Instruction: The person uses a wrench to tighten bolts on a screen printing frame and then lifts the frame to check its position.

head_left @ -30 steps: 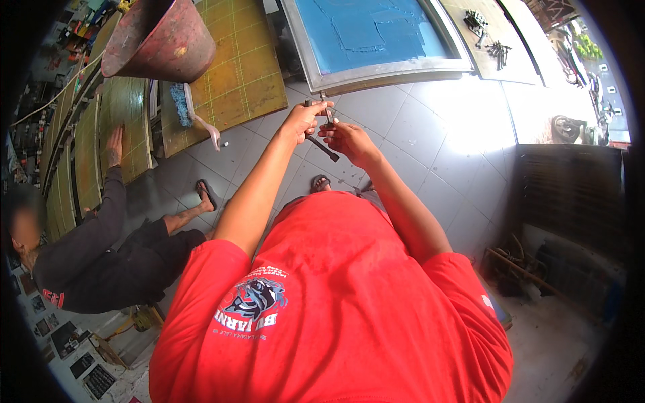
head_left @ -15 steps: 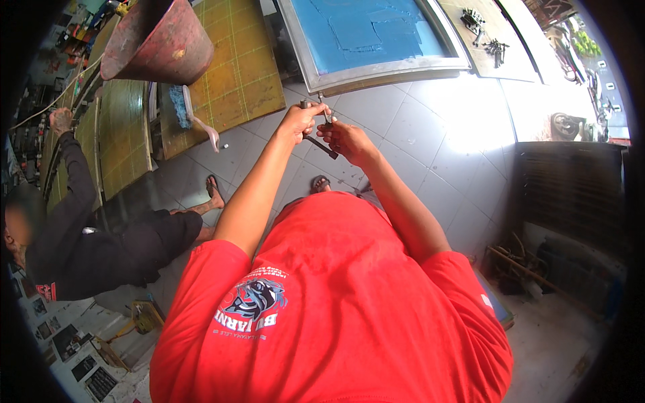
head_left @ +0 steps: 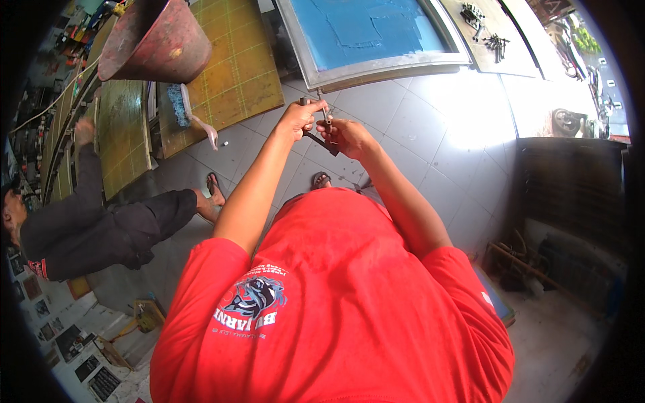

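Observation:
My left hand (head_left: 294, 122) is closed around a dark metal bar (head_left: 330, 146) with a thick upper end; its lower part slants out toward my right. Between both hands stands a thin metal rod (head_left: 326, 114), which touches the fingers of my left hand. The right hand (head_left: 353, 138) is curled, its fingertips pinching the rod's lower end. Bar and rod look like parts of a screw clamp, though my fingers hide where they join. Just beyond my hands lies a blue printing screen in a pale metal frame (head_left: 376, 72).
Yellow gridded boards (head_left: 252, 74) lie at the left, with a stained red bucket (head_left: 168, 47) above them. Dark metal pieces (head_left: 496, 47) lie on a pale board (head_left: 517, 62) at the far right. Another person in dark clothes (head_left: 101, 232) stands left. Tiled floor (head_left: 410, 134) lies below.
My right fingers have shifted slightly along the rod, and its lower end now shows more. The other person's body and arm have moved a little to the right.

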A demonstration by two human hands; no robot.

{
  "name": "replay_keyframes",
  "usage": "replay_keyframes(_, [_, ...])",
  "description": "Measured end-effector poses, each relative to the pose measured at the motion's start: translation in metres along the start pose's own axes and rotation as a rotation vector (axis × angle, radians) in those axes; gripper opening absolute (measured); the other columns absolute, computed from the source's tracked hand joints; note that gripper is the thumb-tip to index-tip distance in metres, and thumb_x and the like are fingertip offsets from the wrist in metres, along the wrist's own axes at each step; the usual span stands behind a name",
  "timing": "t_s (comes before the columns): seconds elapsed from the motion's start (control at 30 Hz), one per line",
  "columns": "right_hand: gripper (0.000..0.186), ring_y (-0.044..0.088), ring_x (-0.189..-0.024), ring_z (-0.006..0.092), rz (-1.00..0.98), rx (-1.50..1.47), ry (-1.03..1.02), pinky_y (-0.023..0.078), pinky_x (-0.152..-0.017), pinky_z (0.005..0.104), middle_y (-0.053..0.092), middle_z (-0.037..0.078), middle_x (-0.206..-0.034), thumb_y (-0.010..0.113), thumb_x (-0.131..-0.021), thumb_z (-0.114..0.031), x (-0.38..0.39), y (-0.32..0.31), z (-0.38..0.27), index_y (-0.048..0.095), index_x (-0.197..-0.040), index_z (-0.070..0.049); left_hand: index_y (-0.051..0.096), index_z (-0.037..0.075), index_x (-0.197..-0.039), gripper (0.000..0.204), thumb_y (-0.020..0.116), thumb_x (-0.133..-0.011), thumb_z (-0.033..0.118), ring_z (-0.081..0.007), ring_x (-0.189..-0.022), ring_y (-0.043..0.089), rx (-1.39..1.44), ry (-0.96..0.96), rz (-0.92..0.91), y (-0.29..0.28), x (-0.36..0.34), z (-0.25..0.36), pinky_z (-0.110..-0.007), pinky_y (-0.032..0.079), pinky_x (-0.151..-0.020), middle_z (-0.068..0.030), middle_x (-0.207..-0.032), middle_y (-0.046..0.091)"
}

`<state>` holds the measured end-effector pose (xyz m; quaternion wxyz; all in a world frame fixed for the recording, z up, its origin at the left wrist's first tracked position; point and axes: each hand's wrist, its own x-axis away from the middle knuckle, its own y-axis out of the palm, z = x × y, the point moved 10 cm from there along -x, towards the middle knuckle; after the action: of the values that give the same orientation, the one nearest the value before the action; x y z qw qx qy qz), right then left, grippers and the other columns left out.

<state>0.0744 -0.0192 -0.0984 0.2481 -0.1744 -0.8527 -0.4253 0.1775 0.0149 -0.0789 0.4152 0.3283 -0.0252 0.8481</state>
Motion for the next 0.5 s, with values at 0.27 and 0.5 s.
replay_keyframes(0.27, [0.015, 0.053, -0.070, 0.0101, 0.168, 0.470, -0.446, 0.042, -0.070, 0.0231, 0.059, 0.002, -0.077, 0.062, -0.087, -0.020, 0.014, -0.005, -0.046, 0.059, -0.083, -0.005, 0.058, 0.008, -0.080, 0.017, 0.068, -0.082, 0.022, -0.0012, -0.041, 0.028, -0.117, -0.016, 0.108, 0.000, 0.005, 0.000, -0.020, 0.019, -0.037, -0.0012, -0.083, 0.061])
replay_keyframes(0.5, [0.024, 0.054, -0.076, 0.0115, 0.055, 0.171, -0.011, 0.045, -0.070, 0.0252, 0.061, 0.002, -0.086, 0.052, -0.092, -0.026, 0.003, -0.002, -0.004, 0.061, -0.094, -0.004, 0.063, 0.006, -0.096, 0.019, 0.061, -0.087, 0.022, -0.0010, -0.045, 0.029, -0.073, -0.083, -0.031, 0.009, 0.008, -0.007, -0.018, 0.021, -0.040, 0.0004, -0.081, 0.061])
